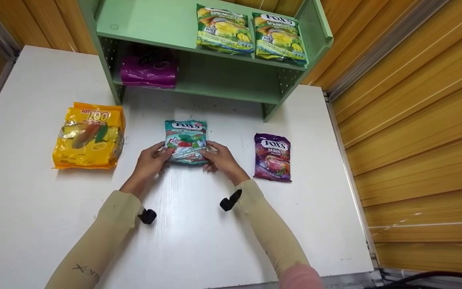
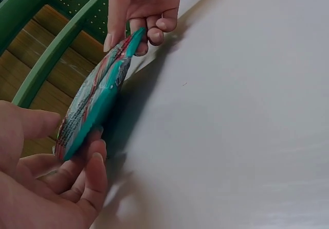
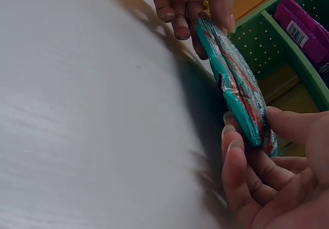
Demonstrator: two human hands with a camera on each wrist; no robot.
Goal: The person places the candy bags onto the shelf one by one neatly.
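Observation:
Between my two hands is a teal candy bag (image 1: 186,141) with a Fox's Mint Blossom label, its front facing up in the head view. My left hand (image 1: 150,159) pinches its left edge, thumb on top and fingers beneath. On the opposite edge my right hand (image 1: 223,161) pinches in the same way. Both wrist views show the teal bag (image 2: 97,95) edge-on above the white table (image 2: 231,110), with a shadow under it. The right-hand fingers (image 3: 257,172) curl below the bag's lower corner.
A yellow Lot 100 bag (image 1: 88,136) lies at left, a purple Fox's Berries bag (image 1: 272,157) at right. Behind stands a green shelf (image 1: 146,24). Two Fox's Spring Tea bags (image 1: 225,30) are on its upper board, and a magenta pack (image 1: 149,73) sits on the lower one.

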